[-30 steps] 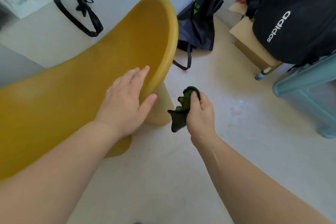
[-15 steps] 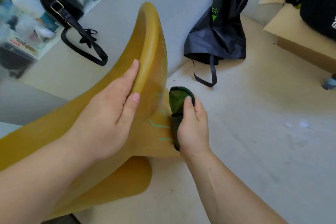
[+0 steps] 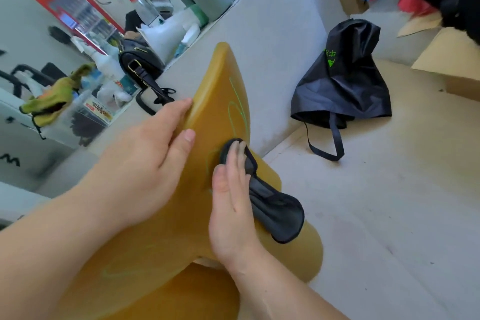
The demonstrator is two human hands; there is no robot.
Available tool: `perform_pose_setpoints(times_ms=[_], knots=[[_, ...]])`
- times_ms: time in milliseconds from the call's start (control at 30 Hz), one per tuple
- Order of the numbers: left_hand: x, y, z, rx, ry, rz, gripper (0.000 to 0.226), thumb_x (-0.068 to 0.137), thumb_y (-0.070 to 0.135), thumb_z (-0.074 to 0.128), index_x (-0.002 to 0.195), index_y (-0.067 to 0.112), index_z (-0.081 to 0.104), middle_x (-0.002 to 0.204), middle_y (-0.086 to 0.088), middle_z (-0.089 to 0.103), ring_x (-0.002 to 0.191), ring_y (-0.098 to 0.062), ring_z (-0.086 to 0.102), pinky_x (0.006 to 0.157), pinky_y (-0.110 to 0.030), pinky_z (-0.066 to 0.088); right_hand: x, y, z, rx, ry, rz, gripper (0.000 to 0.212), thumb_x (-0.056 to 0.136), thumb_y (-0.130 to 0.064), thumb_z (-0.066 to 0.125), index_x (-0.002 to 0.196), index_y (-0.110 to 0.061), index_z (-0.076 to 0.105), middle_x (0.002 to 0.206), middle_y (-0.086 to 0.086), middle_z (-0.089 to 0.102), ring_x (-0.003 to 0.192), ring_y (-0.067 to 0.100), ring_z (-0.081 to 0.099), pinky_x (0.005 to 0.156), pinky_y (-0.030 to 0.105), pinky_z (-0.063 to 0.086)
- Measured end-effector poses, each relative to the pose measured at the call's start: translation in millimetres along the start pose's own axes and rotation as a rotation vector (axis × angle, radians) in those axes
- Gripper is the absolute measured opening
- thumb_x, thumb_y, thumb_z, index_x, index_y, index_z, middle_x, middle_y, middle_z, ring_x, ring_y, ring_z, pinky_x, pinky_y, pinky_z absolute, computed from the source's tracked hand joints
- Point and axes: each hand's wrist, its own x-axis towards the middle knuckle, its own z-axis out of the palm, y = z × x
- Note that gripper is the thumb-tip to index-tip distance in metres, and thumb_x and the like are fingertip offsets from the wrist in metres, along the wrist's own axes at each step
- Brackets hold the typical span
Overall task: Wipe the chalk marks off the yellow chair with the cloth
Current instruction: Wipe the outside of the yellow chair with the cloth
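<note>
The yellow chair (image 3: 223, 80) stands tilted in the middle of the view, its outer side facing me. Green chalk marks (image 3: 237, 109) loop across that side, and a fainter one (image 3: 122, 271) shows low on the left. My left hand (image 3: 145, 163) grips the chair's edge, fingers over the rim and thumb on the outer face. My right hand (image 3: 231, 195) lies flat with straight fingers and presses the dark cloth (image 3: 270, 202) against the chair's side just below the marks. The cloth's loose end hangs out to the right of my palm.
A black drawstring bag (image 3: 342, 80) lies on the floor by the grey wall at right. A cardboard box (image 3: 452, 65) stands at far right. At upper left, a ledge holds a black handbag (image 3: 140, 65), bottles and a red box (image 3: 75, 8).
My right hand has risen and flattened the cloth against the chair's side, among the chalk marks. The view has swung left and closer. My left hand keeps its grip on the edge.
</note>
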Motion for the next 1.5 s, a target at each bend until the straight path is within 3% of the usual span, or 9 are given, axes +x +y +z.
perform_pose_setpoints(times_ms=[200,400,500,667,900,1067,1167,1333,1500], knots=[[58.6,22.7,-3.4,0.119,-0.042,-0.03,0.055,0.102,0.038,0.036,0.155,0.031,0.024,0.147,0.003,0.047,0.124,-0.015,0.049,0.097,-0.027,0.033,14.9,7.3,-14.3,-0.147,-0.079,-0.083,0.08,0.087,-0.084,0.0,0.154,-0.045,-0.021,0.162,-0.028,-0.03,0.146,-0.009,-0.03,0.123,0.031,-0.018],[83.8,21.9,16.7,0.008,0.006,-0.168,0.052,0.104,0.036,0.037,0.154,0.031,0.027,0.157,0.01,0.033,0.144,-0.009,0.028,0.108,-0.022,0.02,69.3,-10.8,-29.6,-0.132,-0.067,-0.233,0.07,0.095,-0.071,0.008,0.158,-0.044,-0.009,0.164,-0.03,-0.022,0.15,-0.001,-0.029,0.122,0.037,-0.018],[83.6,21.7,16.6,0.074,0.007,-0.152,0.052,0.104,0.036,0.036,0.155,0.032,0.026,0.155,0.009,0.037,0.142,-0.012,0.033,0.108,-0.025,0.026,93.2,0.5,-40.9,-0.026,-0.061,-0.062,0.063,0.096,-0.077,0.011,0.153,-0.056,-0.007,0.16,-0.037,-0.02,0.152,0.003,-0.027,0.125,0.046,-0.014],[84.1,21.9,16.7,0.068,0.002,-0.156,0.052,0.103,0.034,0.037,0.155,0.033,0.026,0.154,0.01,0.039,0.139,-0.012,0.036,0.104,-0.023,0.027,81.0,6.8,-46.0,0.102,-0.082,0.207,0.08,0.089,-0.08,0.014,0.157,-0.049,-0.012,0.164,-0.03,-0.02,0.154,0.007,-0.022,0.128,0.045,-0.007],[83.5,17.0,16.5,-0.052,0.033,-0.146,0.049,0.104,0.032,0.04,0.153,0.032,0.032,0.155,0.014,0.035,0.135,0.005,0.028,0.11,-0.02,0.02,66.2,-19.6,-28.3,-0.161,-0.097,-0.209,0.071,0.088,-0.083,-0.002,0.152,-0.057,-0.015,0.159,-0.036,-0.028,0.148,0.005,-0.037,0.12,0.042,-0.019],[82.4,20.7,15.1,0.006,0.015,-0.164,0.051,0.104,0.035,0.037,0.154,0.034,0.028,0.153,0.012,0.04,0.138,-0.008,0.036,0.111,-0.03,0.029,76.0,14.1,-42.6,0.051,-0.065,0.207,0.08,0.077,-0.092,0.007,0.147,-0.061,-0.014,0.163,-0.033,-0.017,0.156,0.008,-0.017,0.128,0.049,-0.003],[83.6,21.8,14.7,0.077,-0.005,-0.152,0.052,0.105,0.036,0.034,0.155,0.034,0.024,0.153,0.009,0.04,0.139,-0.015,0.037,0.11,-0.032,0.03,61.2,8.7,-33.1,0.011,-0.073,0.139,0.095,0.062,-0.103,0.0,0.144,-0.062,-0.022,0.16,-0.033,-0.027,0.154,0.011,-0.024,0.127,0.047,-0.006],[84.8,22.6,14.2,0.127,-0.028,-0.141,0.053,0.105,0.035,0.035,0.156,0.029,0.022,0.154,0.002,0.04,0.14,-0.02,0.038,0.107,-0.031,0.03,42.8,-8.4,-23.8,-0.145,-0.106,-0.13,0.081,0.073,-0.096,-0.005,0.144,-0.061,-0.023,0.154,-0.038,-0.037,0.147,0.008,-0.04,0.12,0.037,-0.016],[83.9,20.1,11.9,0.095,-0.062,-0.17,0.053,0.104,0.038,0.035,0.155,0.031,0.023,0.154,0.002,0.041,0.138,-0.023,0.04,0.112,-0.041,0.035,53.8,9.0,-38.6,-0.113,-0.105,0.141,0.09,0.08,-0.091,0.001,0.156,-0.047,-0.018,0.164,-0.023,-0.028,0.156,0.02,-0.022,0.127,0.049,-0.003]])
